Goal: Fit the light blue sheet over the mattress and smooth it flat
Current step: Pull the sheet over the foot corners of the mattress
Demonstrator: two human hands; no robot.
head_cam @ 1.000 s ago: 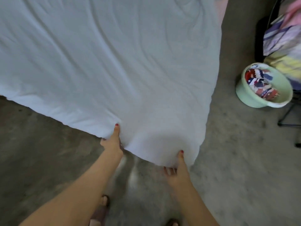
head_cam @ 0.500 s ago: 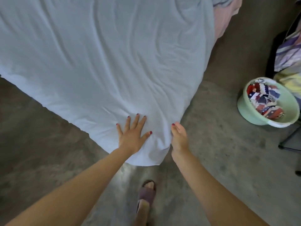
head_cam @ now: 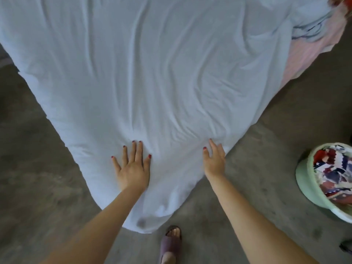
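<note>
Change: a sec ago both hands were down at the bottom hem of the light blue sheet (head_cam: 152,77), thumbs up over the edge; half a sec ago the left one was already flat on top. Now both lie on the corner's top face. My read: corner is fitted, smoothing is under way.

L to R:
- Concrete floor (head_cam: 34,178), lower left: grey, mottled, rough.
- Left hand (head_cam: 133,168), centre-low: palm down on the sheet, fingers straight & a bit spread, pressing; red nails.
- Sheet fills upper & centre frame, draped over the mattress (head_cam: 312,54) w/ its rounded corner toward the lower centre. Thin, soft cloth; long shallow creases fan up from the hands, heavier folds upper right, so not flat yet.
- Purple slipper (head_cam: 169,244), bottom centre.
- Right hand (head_cam: 215,161), right of centre: at the sheet's right edge, fingers straight & close together, resting on the cloth.
- Mattress: pink side bare at upper right, sheet bunched there.
- Pale green basin (head_cam: 306,180), right edge, holding red-white-blue patterned cloth.
</note>
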